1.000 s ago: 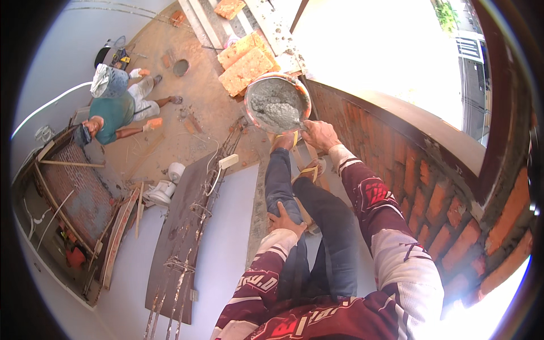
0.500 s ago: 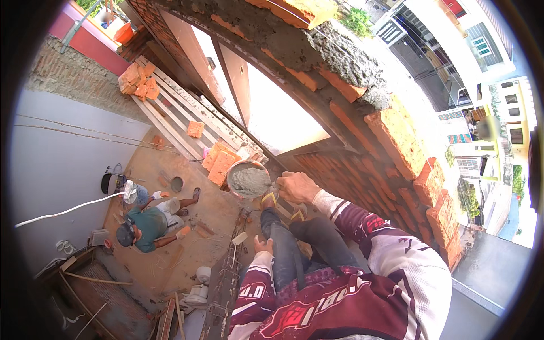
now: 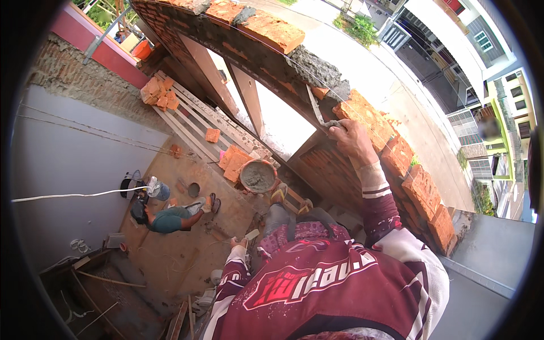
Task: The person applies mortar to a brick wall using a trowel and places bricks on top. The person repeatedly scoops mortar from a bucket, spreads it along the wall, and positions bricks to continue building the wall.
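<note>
My right hand (image 3: 352, 141) is closed around the handle of a trowel (image 3: 315, 107). Its blade, seen nearly edge-on, lies against the inner upper side of the brick wall (image 3: 362, 116). Just beyond the blade, a bed of wet grey mortar (image 3: 314, 67) covers the gap between the top bricks. Below and left of that hand stands a round bucket of mortar (image 3: 258, 177). My left hand (image 3: 239, 243) hangs low at my left side, fingers loosely apart, with no held thing visible. A pale flat piece (image 3: 252, 234) shows beside it.
Loose bricks (image 3: 235, 161) lie by the bucket on a plank scaffold (image 3: 195, 116). A taut string runs along the wall top. Down at floor level, a co-worker (image 3: 170, 220) bends near a blue bucket (image 3: 161, 191). Outside the wall runs a street (image 3: 419, 122).
My right hand has moved from the mortar bucket up to the wall top with the trowel. My body leans closer to the wall. The co-worker below has shifted posture.
</note>
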The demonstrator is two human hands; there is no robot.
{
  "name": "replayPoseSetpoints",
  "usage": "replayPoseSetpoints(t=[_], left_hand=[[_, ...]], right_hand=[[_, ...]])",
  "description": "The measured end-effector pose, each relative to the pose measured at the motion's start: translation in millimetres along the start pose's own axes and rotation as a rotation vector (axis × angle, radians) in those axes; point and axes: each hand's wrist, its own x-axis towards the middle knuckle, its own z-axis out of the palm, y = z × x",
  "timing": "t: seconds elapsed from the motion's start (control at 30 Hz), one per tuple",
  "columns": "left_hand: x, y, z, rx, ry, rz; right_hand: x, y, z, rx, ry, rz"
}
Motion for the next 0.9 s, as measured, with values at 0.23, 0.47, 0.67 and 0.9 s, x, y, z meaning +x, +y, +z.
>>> replayPoseSetpoints(t=[0.23,0.47,0.67,0.9], left_hand=[[32.6,64.4,-22.9,-0.107,-0.077,-0.030],[68.1,88.8,-13.7,-0.242,-0.110,0.065],[69.5,56.8,-2.1,-0.087,-0.125,0.013],[63.4,55.1,1.9,-0.146,-0.183,-0.003]], right_hand=[[-1.4,14.2,39.8,-0.226,0.135,-0.189],[19.6,20.1,59.6,-0.434,0.199,-0.216],[-14.1,12.4,34.0,-0.482,0.263,-0.152],[-35.8,1.9,30.9,-0.620,0.213,-0.318]])
